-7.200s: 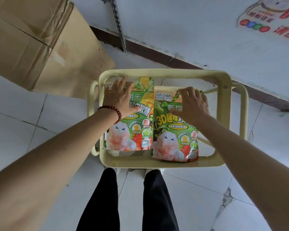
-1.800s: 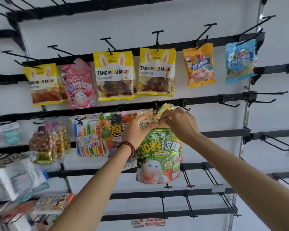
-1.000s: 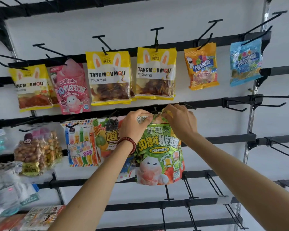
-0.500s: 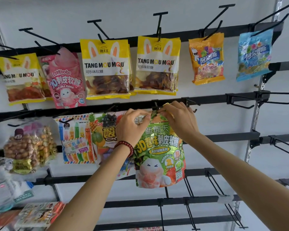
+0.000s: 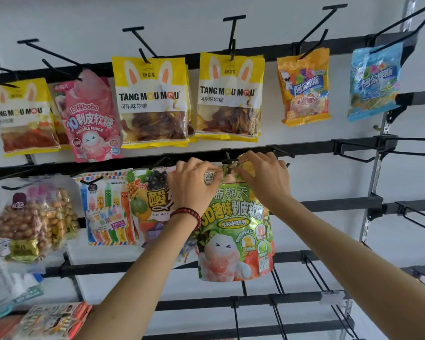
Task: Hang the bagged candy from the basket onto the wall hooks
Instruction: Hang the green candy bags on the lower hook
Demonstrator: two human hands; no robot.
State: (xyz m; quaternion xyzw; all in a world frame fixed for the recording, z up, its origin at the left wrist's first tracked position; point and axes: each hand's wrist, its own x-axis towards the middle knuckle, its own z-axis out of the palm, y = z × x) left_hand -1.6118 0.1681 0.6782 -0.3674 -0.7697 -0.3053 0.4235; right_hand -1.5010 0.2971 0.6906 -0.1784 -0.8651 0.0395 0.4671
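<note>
A green candy bag (image 5: 234, 231) with a white cartoon figure hangs upright in front of the wall rack. My left hand (image 5: 194, 184) pinches its top left corner and my right hand (image 5: 263, 176) pinches its top right. The bag's top edge sits at a short black hook (image 5: 227, 159) on the second rail; my fingers hide whether the hole is on the hook. The basket is out of view.
Yellow bags (image 5: 152, 101) hang on the top rail with a pink bag (image 5: 91, 116), an orange bag (image 5: 304, 87) and a blue bag (image 5: 374, 82). A fruit-print bag (image 5: 155, 192) hangs just left of my hands. Bare hooks (image 5: 388, 149) stick out at right and below.
Both hands have lifted the green bag from the basket up to the second rail. Over the last second they have kept its top edge at the hook, with only small shifts.
</note>
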